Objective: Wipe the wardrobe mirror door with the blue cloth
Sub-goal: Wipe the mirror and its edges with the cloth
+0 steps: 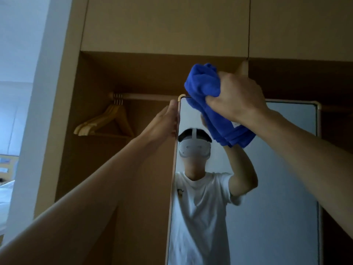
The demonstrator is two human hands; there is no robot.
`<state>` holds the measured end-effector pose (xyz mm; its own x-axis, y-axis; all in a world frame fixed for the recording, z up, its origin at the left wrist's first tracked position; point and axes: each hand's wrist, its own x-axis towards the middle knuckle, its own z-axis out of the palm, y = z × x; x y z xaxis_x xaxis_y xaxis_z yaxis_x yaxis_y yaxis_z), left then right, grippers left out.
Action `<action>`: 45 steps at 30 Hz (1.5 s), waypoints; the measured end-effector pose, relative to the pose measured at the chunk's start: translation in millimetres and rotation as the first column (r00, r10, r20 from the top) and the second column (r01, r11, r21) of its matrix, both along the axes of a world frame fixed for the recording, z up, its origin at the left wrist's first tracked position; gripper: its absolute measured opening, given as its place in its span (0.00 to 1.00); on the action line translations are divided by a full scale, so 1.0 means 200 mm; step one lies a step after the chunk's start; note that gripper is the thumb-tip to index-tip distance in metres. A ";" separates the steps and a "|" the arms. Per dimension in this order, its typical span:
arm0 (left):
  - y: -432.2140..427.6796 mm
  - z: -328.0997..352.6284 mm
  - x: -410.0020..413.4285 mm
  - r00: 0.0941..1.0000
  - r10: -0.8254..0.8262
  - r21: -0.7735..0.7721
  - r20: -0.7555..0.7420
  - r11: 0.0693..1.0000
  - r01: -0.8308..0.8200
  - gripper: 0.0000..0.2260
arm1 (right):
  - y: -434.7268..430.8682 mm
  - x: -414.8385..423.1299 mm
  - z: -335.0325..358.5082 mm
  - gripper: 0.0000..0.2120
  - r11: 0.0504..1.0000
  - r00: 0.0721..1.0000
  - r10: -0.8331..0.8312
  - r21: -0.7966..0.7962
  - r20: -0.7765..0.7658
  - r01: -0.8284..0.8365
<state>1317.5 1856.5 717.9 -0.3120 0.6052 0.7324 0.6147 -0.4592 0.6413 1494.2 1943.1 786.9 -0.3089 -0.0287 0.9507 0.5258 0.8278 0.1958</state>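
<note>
**Wiping step, top left corner of the mirror door (277,169).** We see the right hand (236,100) with its fingers curled tight round the bunched blue cloth (205,83). The upper part of the wad rises above the door's top edge, and the loose tail hangs down over the glass just beside the left edge. The left hand (166,121) lies against the outer side of the left edge, near the top corner, thumb upward; we cannot tell whether its fingers hook behind the frame.

We judge the work to be at its start, high on the door, with the glass below and toward the right edge not yet done. To do the step well, we would flatten the wad so that more cloth meets the glass. We would press evenly and work in overlapping passes from the top edge downward, with the left hand bracing the door against swinging.

Around the door are a hanging rail (149,96) behind the top edge, wooden hangers (107,121) to the left, and upper cupboard doors (164,23) above. The cupboard overhang sits close above the raised hand and could catch the knuckles; the dangling tail may hide the patch being wiped
</note>
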 end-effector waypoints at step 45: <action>-0.13 -0.61 0.15 0.961 0.263 0.081 -0.089 0.963 -0.256 0.23 | -0.14 0.20 -0.98 0.07 0.817 0.957 0.288 -0.534 0.047 -0.219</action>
<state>1347.2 1829.8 595.3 -0.3764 0.4605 0.8039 0.7767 -0.3161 0.5448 1533.7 1915.6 591.5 -0.4716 0.3636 0.8033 0.2839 0.9251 -0.2521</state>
